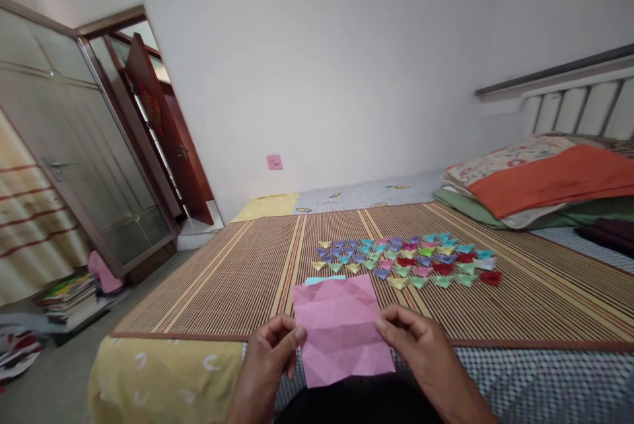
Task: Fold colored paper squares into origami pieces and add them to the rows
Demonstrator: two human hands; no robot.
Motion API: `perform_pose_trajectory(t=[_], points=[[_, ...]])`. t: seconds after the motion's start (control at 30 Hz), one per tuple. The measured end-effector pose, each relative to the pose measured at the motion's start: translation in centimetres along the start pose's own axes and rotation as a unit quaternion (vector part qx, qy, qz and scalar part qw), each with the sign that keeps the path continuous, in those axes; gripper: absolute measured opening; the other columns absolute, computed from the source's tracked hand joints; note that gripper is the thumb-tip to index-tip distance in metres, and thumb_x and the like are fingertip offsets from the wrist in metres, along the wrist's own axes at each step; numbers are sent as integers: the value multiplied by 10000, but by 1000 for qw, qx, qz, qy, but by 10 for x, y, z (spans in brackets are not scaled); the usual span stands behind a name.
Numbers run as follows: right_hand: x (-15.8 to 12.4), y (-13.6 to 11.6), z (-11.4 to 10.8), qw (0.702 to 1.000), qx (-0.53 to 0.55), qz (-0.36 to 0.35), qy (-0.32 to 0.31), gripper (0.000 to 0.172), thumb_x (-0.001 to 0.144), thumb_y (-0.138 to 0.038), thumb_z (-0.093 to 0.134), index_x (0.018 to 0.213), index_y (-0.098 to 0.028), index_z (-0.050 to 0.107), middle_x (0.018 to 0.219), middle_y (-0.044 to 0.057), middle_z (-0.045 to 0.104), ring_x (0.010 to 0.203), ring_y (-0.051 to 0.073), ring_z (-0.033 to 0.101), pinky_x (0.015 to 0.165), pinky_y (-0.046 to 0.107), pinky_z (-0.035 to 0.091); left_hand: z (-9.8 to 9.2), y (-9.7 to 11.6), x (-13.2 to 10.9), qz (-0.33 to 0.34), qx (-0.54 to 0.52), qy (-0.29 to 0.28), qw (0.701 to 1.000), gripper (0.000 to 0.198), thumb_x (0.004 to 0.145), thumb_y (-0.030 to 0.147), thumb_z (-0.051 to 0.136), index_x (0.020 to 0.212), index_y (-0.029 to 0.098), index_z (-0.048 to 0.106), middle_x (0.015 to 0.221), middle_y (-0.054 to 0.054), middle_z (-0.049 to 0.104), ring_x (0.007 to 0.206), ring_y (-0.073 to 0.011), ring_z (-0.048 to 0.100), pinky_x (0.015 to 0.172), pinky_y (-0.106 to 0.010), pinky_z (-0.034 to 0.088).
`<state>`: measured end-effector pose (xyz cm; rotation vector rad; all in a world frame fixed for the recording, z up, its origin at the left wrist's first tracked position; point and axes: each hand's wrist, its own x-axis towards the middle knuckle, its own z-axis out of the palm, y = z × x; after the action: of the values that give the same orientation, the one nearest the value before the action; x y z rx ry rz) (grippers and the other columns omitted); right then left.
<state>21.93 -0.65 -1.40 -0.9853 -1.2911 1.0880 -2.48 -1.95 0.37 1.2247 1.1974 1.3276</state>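
Note:
A square of pink paper (pixel 341 331), marked with crossing fold creases, is held up spread out in front of me. My left hand (pixel 271 358) pinches its left edge between thumb and fingers. On the opposite edge, my right hand (pixel 421 348) grips the sheet the same way. Behind the sheet's top edge a piece of light blue paper (pixel 324 279) lies on the mat, partly hidden. Beyond it, small folded paper pieces (pixel 406 262) in many colours stand in several rows.
A striped bamboo mat (pixel 238 272) covers the bed, with patterned bedding (pixel 545 378) showing along its front edge. Folded quilts and a pillow (pixel 535 173) are piled at the right by the headboard (pixel 584 107). Books (pixel 69 295) are stacked at the left near an open door (pixel 158 120).

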Motion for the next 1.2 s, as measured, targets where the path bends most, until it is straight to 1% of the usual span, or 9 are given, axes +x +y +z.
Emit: perform_pose_trajectory(t=[0.23, 0.47, 0.6, 0.73, 0.87, 0.93, 1.0, 1.07, 1.2], points=[[-5, -12, 6, 1000, -17, 7, -16, 417, 809, -577, 694, 662, -193, 625, 604, -44, 442, 539, 122, 383, 498, 234, 330, -6, 5, -4, 6, 21, -18, 1000, 472, 701, 609, 816, 699, 184, 611, 502, -36, 691, 468, -167, 647, 456, -209, 416], [-6, -11, 7, 998, -62, -28, -19, 419, 871, -559, 613, 687, -182, 616, 600, -12, 527, 588, 166, 516, 578, 270, 409, 1, 12, -7, 6, 28, -22, 999, 487, 694, 621, 821, 774, 154, 710, 659, -57, 743, 599, -212, 728, 514, -230, 458], [-3, -4, 12, 996, -72, -49, -4, 407, 868, -528, 625, 641, -198, 549, 634, -17, 471, 617, 165, 461, 580, 274, 388, 12, 12, -11, -22, -12, -28, 999, 445, 737, 580, 809, 779, 142, 741, 717, -72, 740, 696, -228, 719, 598, -261, 499], [-2, 0, 20, 995, -43, -79, 40, 395, 839, -480, 685, 616, -214, 496, 641, -33, 418, 611, 155, 420, 570, 262, 385, 15, 0, -10, 10, -82, 34, 996, 389, 703, 510, 865, 716, 147, 724, 734, -43, 714, 749, -193, 645, 732, -274, 505], [-3, 0, 25, 993, 19, -95, 72, 333, 803, -430, 749, 623, -203, 585, 824, 46, 605, 781, 217, 594, 704, 293, 502, 14, -7, -7, 43, -132, 95, 986, 406, 649, 453, 913, 587, 159, 641, 675, -9, 660, 689, -157, 588, 672, -240, 473], [-3, 1, 27, 990, 43, -98, 94, 316, 783, -415, 780, 625, -199, 612, 1003, 102, 665, 948, 274, 646, 817, 341, 528, 18, -5, -7, 56, -167, 134, 975, 355, 614, 391, 945, 641, 157, 679, 850, -44, 729, 837, -193, 655, 763, -256, 507], [-3, 3, 29, 986, 58, -100, 120, 305, 770, -402, 802, 635, -199, 619, 1125, 135, 669, 1075, 319, 647, 892, 384, 526, 26, -3, -9, 58, -225, 174, 957, 373, 605, 326, 960, 880, 183, 753, 1118, -74, 745, 1045, -237, 674, 865, -284, 525], [-5, 6, 32, 984, 68, -101, 131, 299, 764, -388, 813, 642, -198, 617, 1158, 149, 665, 1116, 337, 647, 903, 402, 531, 36, -1, -12, 27, -300, 157, 941, 535, 595, 272, 968, 1074, 213, 739, 1211, -90, 734, 1111, -253, 676, 850, -287, 549], [-8, 16, 40, 983, 92, -101, 120, 299, 766, -366, 823, 642, -193, 614, 1166, 146, 671, 1111, 326, 670, 889, 385, 548, 50, -3, -19, -94, -344, 100, 929, 433, 604, 232, 962, 976, 155, 754, 1052, -121, 777, 912, -240, 728, 678, -278, 591]])
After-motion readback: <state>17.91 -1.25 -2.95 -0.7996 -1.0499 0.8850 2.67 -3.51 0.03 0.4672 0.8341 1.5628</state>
